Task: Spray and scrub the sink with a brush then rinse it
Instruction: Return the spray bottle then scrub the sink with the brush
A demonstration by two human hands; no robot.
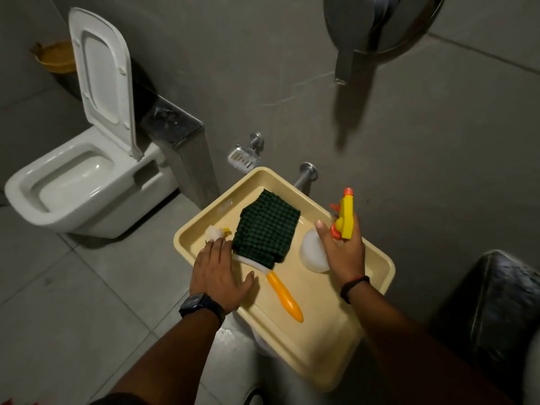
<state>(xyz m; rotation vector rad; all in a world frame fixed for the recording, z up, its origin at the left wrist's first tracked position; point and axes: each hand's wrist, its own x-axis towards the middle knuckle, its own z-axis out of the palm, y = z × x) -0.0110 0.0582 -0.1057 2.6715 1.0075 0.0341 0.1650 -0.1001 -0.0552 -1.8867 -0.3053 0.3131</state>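
1. Left forearm w/ dark watch [201, 306] at wrist. Left hand [219, 271] lies flat, fingers spread, palm down on near-left part of tray; grasps nothing. Fingertips touch a small white item w/ yellow bit [217, 232]; what it is: can't tell.
2. Right forearm w/ thin dark-and-red band [353, 286] at wrist. Right hand [342, 249] wrapped round neck of spray bottle [344, 220]; bottle upright, yellow head, orange nozzle and trigger, white body [312, 254] showing left of the hand, over right part of tray.
3. Tray [306, 352]: cream plastic, rectangular, raised rim, set diagonally. Sits on sth white below, mostly hidden; can't tell what.
4. Brush [285, 296]: orange handle pointing toward viewer, white neck, lies in tray btwn the two hands; head end hidden under cloth.
5. Cloth [266, 229]: dark green, waffle texture, folded, in mid tray, covering brush head, just beside left hand.
6. Right edge: dark glossy object [502, 302], blurred, unidentified.
7. Floor [73, 287]: grey tiles.
8. Wall behind tray: chrome soap dish [244, 159] and a chrome pipe fitting [306, 172], near tray's far rim.
9. Far left: white toilet [76, 185], lid [102, 83] up, beside a dark-topped ledge [172, 124].
10. Far left corner: bin w/ yellowish liner [57, 58].
11. Top right: metal fixture [377, 24] on grey wall, partly cut off. Sink itself not identifiable.
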